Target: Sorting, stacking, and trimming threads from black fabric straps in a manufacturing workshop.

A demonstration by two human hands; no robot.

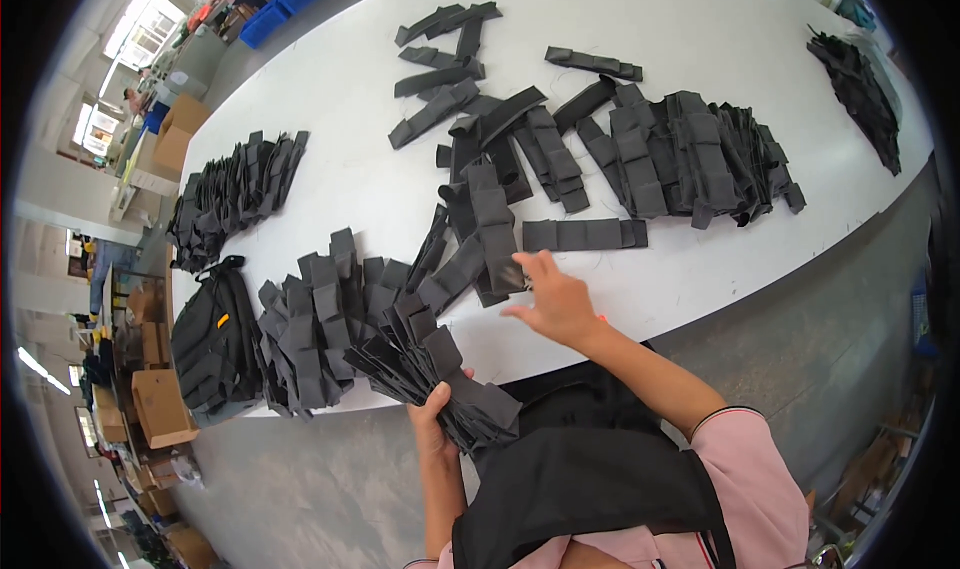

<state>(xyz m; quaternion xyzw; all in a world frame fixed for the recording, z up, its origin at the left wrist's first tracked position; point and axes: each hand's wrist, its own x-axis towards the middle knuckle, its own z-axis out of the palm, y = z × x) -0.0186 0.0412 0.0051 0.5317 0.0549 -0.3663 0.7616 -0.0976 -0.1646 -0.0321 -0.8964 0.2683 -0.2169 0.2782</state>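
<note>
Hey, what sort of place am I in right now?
Likely a sewing workshop, perhaps for bags: piled dark fabric strips, a black backpack and cardboard boxes.

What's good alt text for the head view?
Left hand grips a bundle of dark strips at the edge of a white table; open right hand is near loose strips. Strip piles lie left and right, with a black bag at left.
</note>
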